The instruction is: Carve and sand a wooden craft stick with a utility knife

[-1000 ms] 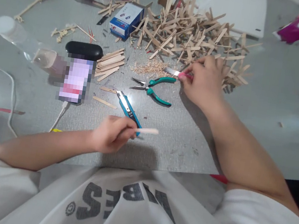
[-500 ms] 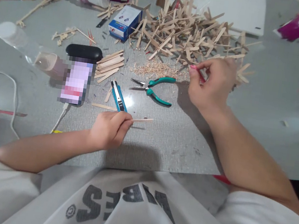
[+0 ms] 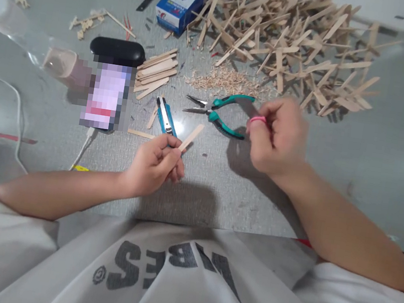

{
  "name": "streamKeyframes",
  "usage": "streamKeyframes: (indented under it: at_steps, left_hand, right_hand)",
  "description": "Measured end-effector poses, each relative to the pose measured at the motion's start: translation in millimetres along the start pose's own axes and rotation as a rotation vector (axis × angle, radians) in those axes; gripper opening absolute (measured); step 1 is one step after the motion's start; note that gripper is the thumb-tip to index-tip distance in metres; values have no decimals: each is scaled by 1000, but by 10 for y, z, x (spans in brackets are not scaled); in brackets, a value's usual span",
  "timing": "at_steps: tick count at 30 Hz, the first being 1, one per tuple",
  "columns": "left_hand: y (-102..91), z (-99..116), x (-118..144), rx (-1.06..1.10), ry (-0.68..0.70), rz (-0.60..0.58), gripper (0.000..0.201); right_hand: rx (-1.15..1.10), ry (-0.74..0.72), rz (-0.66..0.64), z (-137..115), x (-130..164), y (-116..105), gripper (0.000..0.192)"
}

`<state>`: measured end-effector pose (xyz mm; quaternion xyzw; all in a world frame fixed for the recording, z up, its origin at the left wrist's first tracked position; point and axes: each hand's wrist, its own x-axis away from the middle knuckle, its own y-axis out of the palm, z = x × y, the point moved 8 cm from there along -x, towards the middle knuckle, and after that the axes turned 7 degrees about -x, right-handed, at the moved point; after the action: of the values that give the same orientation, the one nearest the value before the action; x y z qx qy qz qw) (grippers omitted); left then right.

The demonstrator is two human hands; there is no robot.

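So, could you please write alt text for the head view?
The left hand pinches a wooden stick above a grey table; the right hand closes on a small pink item. Between them lie teal pliers and a blue utility knife, with a stick pile behind.

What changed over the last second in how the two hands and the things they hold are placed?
The right hand, closed on a pink-handled tool, drew back from the stick pile toward the body, next to the pliers; the tool's blade no longer shows. The left hand kept its wooden stick but tilted it up from lying level. The pliers, blue cutter and phone stayed put.
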<state>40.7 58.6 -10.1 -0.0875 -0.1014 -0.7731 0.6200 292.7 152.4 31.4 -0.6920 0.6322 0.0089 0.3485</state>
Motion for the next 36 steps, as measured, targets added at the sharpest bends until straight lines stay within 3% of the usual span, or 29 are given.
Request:
streamKeyframes:
  at_steps: [4,6,8,10,14,18,28,36]
  left_hand:
    - [-29,16,8,-49,-15,57,36]
    - [-59,31,22,-89,-1,99,36]
    - [-78,43,32,-133,14,128,35]
    - [-79,44,36,-161,18,139,34]
    - [-79,21,33,-176,5,156,37]
    - [-75,7,25,-177,33,145,43]
    - [-46,19,51,-251,173,66,53]
    - [-31,217,130,-563,410,132,28]
  right_hand:
    - [-80,11,-231,-415,255,331,17]
    - [-150,72,-330,-557,354,465,27]
    - [-330,290,-481,-570,467,639,39]
    - [-498,500,-553,-560,561,765,35]
    - [-662,701,-521,-524,592,917,37]
    - [-659,642,-497,-525,516,990,52]
    - [-583,571,-541,-556,489,980,46]
    - [-645,657,-603,-644,520,981,49]
